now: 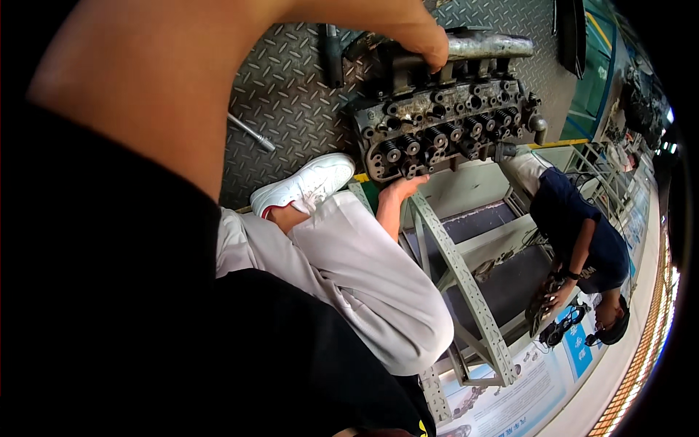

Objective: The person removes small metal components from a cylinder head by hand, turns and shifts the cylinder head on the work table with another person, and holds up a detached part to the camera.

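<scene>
A greasy cylinder head [444, 131] with rows of valve springs rests on the dark diamond-plate surface. Along its far side runs a metal manifold pipe [491, 48]. My left arm reaches across the top of the view, and my left hand [435, 49] grips the manifold with its fingers curled down over it. From behind my bent knee comes my right hand [403, 189], closed on the near lower edge of the cylinder head. Its thumb lies along that edge; the fingers underneath are hidden.
A chrome bar-shaped tool [251, 132] and a dark tool [333, 58] lie on the plate. My white shoe [313, 180] is beside the head. A perforated metal frame [466, 291] stands near. At right, another person [582, 226] in dark blue handles a dark object.
</scene>
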Tool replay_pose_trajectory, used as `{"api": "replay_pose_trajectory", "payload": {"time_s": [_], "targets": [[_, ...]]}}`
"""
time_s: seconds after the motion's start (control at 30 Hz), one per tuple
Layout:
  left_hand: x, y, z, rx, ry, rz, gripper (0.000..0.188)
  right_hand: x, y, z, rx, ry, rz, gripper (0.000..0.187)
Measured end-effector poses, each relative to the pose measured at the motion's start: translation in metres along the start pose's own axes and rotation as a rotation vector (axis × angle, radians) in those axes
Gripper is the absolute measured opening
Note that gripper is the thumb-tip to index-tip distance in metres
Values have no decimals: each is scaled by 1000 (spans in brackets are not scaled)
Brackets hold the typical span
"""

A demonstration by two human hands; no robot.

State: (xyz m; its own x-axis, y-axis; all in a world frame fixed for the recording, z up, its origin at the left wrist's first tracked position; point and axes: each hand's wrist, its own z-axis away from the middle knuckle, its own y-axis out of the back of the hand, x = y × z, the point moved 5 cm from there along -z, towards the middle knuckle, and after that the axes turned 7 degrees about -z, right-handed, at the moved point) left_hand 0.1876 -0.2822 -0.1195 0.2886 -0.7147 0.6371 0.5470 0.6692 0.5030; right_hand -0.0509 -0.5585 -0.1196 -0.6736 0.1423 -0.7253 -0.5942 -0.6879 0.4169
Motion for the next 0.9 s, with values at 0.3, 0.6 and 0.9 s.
{"api": "replay_pose_trajectory", "payload": {"time_s": [0.3,0.6,0.9], "targets": [[-29,-3,-6,15,10,-61,107,5,-1,5,109,28,92,84],[-21,-7,-16,16,88,-60,101,4,-4,-4,-46,2,-29,84],[-11,9,13,-16,13,18,88,16,19,-24,191,69,220,88]]}}
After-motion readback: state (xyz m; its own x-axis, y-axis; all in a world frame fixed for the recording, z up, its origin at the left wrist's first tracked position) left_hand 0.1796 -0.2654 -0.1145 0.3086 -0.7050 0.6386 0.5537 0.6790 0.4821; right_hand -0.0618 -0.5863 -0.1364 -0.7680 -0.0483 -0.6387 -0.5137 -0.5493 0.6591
